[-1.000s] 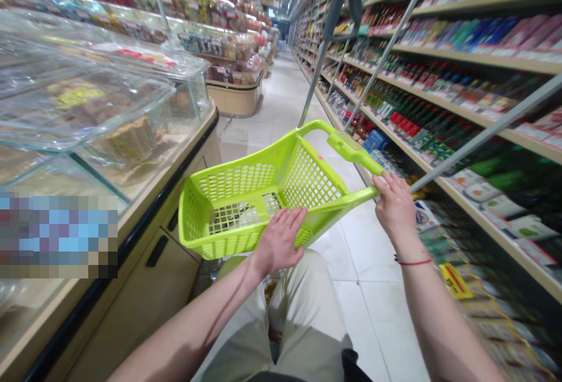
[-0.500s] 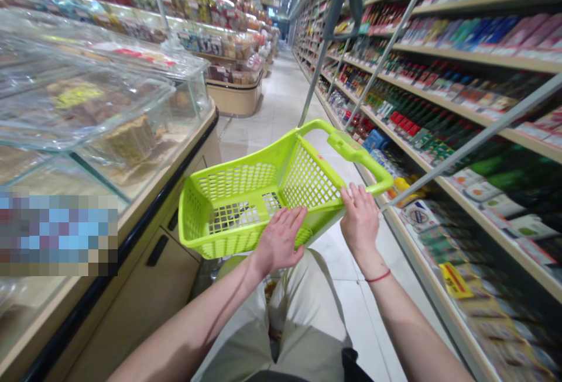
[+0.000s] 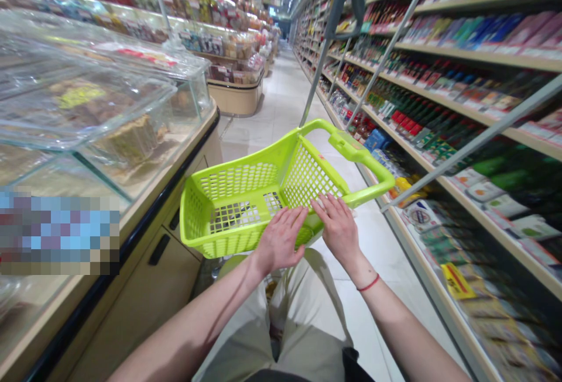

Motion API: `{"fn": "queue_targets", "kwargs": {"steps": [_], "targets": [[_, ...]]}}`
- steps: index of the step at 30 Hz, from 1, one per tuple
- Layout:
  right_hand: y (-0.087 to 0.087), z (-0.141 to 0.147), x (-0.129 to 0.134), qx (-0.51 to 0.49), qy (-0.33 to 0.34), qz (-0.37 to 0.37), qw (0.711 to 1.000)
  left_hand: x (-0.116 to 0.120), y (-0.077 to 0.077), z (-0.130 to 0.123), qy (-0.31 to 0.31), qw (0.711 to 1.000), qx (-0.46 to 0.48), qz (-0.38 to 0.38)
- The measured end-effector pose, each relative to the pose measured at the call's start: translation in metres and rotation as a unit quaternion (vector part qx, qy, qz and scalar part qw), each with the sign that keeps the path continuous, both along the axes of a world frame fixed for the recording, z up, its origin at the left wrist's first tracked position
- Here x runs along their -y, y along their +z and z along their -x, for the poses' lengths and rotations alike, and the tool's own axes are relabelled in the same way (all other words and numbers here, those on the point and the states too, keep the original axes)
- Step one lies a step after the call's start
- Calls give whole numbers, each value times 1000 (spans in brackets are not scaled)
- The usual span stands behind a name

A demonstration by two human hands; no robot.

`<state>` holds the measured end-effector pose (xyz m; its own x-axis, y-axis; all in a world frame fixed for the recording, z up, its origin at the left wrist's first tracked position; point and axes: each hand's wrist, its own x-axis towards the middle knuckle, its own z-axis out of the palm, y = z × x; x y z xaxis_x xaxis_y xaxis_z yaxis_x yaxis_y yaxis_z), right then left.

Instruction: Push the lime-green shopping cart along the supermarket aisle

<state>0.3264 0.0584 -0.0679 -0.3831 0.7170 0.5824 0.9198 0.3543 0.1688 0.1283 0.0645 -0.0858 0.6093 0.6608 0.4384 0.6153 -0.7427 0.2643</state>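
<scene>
A bright green plastic shopping basket (image 3: 237,172) stands in front of my legs, with lattice walls and a looped handle (image 3: 371,162) at its right end. Only the floor shows through its open bottom grid. My left hand (image 3: 281,240) lies on the near rim, fingers stretched out flat and thumb apart. Close beside it, my right hand (image 3: 339,227) rests over the same rim near the handle end, its fingers extended and slightly bent. A red string bracelet (image 3: 369,282) circles the right wrist.
Left is a counter (image 3: 175,177) with clear display boxes (image 3: 105,107) of food. A rounded display stand (image 3: 235,95) is farther along. Stocked shelves (image 3: 478,116) line the right, with slanting grey bars (image 3: 478,139) in front. A tiled aisle (image 3: 281,86) runs ahead.
My right hand has slid left along the rim, away from the handle and closer to my left hand. The left hand and basket look nearly unmoved.
</scene>
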Motion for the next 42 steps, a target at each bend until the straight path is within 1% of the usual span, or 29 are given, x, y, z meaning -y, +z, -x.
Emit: {"fn": "queue_targets", "kwargs": {"steps": [3,6,11,14,19,21,23,26,30,38,42], "targets": [[5,-12,-1,5,14,-6,1000,0,0,0,-1,1000,3,2],[12,-24,-2,7,4,-12,1000,0,0,1,-3,1000,2,5],[24,-53,-5,10,-29,-41,999,-1,1,2,-2,1000,2,10],[31,-80,-10,-8,-51,-62,997,-1,1,2,-4,1000,5,11],[43,-123,-26,-29,-88,-75,993,-1,2,1,-5,1000,5,11],[46,-134,-32,-39,-106,-84,990,-1,2,1,-4,1000,4,10],[46,-138,-36,-55,-128,-93,986,-1,2,1,-4,1000,3,9],[41,-132,-37,-72,-157,-104,980,-1,2,1,-2,1000,3,5],[29,-108,-30,-87,-181,-116,973,0,2,1,-3,1000,2,6],[14,-53,-14,-54,-131,-103,985,0,3,0,2,1000,0,6],[7,-25,-7,-35,-102,-76,991,0,2,0,4,1000,4,4]]}}
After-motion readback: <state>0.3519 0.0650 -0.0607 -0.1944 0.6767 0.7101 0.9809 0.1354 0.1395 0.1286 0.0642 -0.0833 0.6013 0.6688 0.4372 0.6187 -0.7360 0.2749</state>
